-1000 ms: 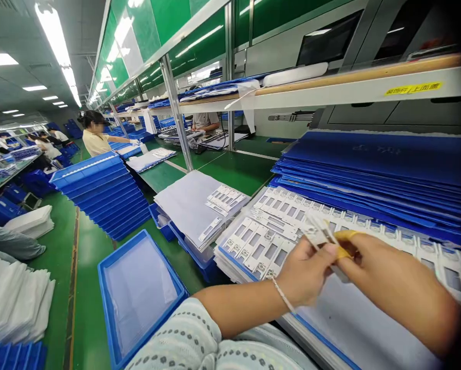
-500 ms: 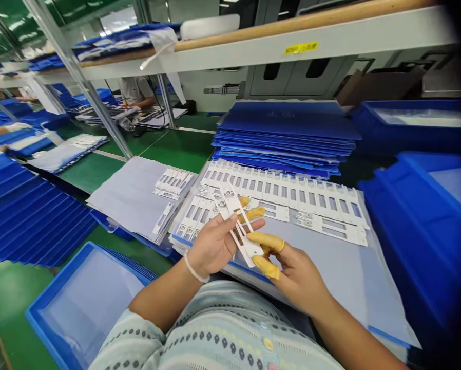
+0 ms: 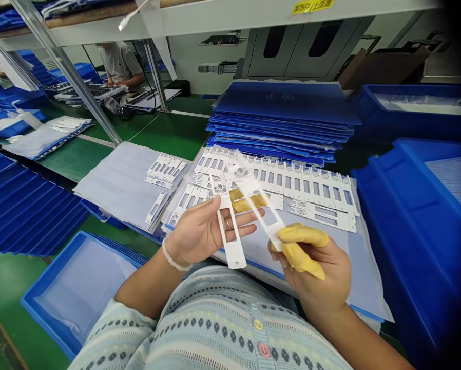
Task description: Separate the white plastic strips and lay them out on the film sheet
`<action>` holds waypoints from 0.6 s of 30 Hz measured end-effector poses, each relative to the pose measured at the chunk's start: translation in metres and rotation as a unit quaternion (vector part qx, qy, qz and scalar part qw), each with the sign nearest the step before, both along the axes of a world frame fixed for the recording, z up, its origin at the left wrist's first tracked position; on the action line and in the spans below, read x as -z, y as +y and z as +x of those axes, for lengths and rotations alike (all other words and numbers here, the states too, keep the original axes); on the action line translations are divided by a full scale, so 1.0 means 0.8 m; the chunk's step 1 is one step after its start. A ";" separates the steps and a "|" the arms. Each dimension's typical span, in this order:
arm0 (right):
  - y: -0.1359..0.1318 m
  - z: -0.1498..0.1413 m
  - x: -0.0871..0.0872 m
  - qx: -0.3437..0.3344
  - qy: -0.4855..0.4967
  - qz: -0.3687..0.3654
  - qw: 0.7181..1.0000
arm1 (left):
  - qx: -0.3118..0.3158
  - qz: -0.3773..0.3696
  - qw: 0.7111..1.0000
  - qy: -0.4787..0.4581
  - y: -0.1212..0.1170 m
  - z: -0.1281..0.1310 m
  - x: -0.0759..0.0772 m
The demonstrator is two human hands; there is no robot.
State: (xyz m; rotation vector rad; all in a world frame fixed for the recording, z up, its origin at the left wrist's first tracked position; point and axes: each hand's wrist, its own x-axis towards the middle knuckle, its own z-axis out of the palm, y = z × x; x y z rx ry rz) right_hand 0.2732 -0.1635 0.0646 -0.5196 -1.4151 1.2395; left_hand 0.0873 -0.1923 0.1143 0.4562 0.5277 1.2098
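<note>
My left hand [image 3: 199, 228] grips a white plastic frame [image 3: 234, 254] with a long slot and a round feature at its top end, pinched under the thumb. My right hand [image 3: 315, 262], with yellow finger cots on thumb and forefinger, pinches the lower end of a second, slightly blurred white plastic frame [image 3: 274, 228], tilted up to the left. The two frames are apart at their lower ends. Beneath both hands lies a sheet-topped stack [image 3: 330, 249], where a row of similar white frames [image 3: 307, 187] runs along the back, with a few lying crosswise in front.
Left of the stack, a paper-covered pile [image 3: 111, 180] bears several white parts. Behind stands a pile of blue sheets [image 3: 280, 110]. Blue bins [image 3: 411, 205] line the right; a blue tray [image 3: 84, 288] sits low at left. A metal post [image 3: 72, 77] and a co-worker [image 3: 122, 64] are beyond.
My view has swung right and down. The two white frames, held together half a second ago, are now apart, one in each hand; my right hand has moved to the right.
</note>
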 end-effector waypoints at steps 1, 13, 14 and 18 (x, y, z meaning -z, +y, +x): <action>-0.003 0.000 0.000 0.009 0.017 -0.010 1.000 | 0.000 0.001 1.000 -0.007 0.000 0.000 -0.002; -0.027 0.015 -0.010 -0.096 -0.059 0.022 0.993 | 0.057 0.036 0.997 -0.049 0.000 0.009 -0.021; -0.028 0.016 -0.011 -0.107 -0.047 0.015 0.993 | 0.067 0.039 0.996 -0.050 -0.002 0.010 -0.023; -0.030 0.018 -0.014 -0.163 -0.002 0.034 0.986 | 0.113 0.067 0.989 -0.065 -0.010 0.009 -0.030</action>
